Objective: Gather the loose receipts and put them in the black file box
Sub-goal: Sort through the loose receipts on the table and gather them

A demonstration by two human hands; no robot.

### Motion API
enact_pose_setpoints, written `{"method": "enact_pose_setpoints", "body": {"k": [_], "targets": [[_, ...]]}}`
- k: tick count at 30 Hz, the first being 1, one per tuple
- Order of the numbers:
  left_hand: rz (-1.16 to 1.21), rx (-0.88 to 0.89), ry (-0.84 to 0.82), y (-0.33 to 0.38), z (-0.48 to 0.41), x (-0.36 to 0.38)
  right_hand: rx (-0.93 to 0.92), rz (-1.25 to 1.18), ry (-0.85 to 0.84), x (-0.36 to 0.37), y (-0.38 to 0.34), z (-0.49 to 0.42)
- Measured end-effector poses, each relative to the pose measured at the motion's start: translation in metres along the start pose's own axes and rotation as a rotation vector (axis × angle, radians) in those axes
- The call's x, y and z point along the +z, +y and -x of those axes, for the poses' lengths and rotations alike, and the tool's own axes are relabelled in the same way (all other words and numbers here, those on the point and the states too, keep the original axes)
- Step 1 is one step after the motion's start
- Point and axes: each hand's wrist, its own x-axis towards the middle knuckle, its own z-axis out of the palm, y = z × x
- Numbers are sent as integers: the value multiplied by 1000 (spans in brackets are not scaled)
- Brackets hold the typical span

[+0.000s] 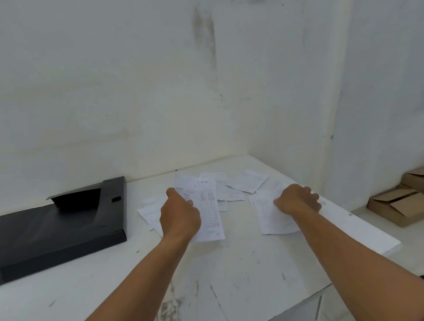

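Several white printed receipts (239, 184) lie scattered on the far part of a white table (236, 273). My left hand (180, 215) grips a long receipt (208, 209) by its left edge, with more slips underneath it. My right hand (296, 200) presses down on another receipt (269, 218), fingers curled over its far end. The black file box (60, 228) lies flat at the left of the table against the wall, its flap raised and partly open.
A white wall runs behind the table and meets a corner at the right. Brown cardboard boxes (407, 202) sit on the floor to the right, past the table's right edge. The table's near surface is scuffed.
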Motion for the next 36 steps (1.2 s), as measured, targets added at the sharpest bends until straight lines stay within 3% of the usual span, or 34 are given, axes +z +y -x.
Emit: {"method": "enact_pose_setpoints", "body": {"k": [9,19,24,28,32,36], "targets": [[-51,-26,-24,-7,-11,-11,-27,-63,45,3,0,-7],[-23,-41,-31,-3,-38,-14,-77,-114,0,-55,-12,-22],[-10,-38,-50,1,-61,-3,41,-644,-62,-45,-33,-39],[9,-42,-60,1,-85,2,139,-882,-152,-7,-61,-61],[-4,-39,-87,4,-113,3,226,-662,-134,26,-89,-93],[-22,-14,-141,14,-137,14,133,-398,-175,47,-104,-107]]}}
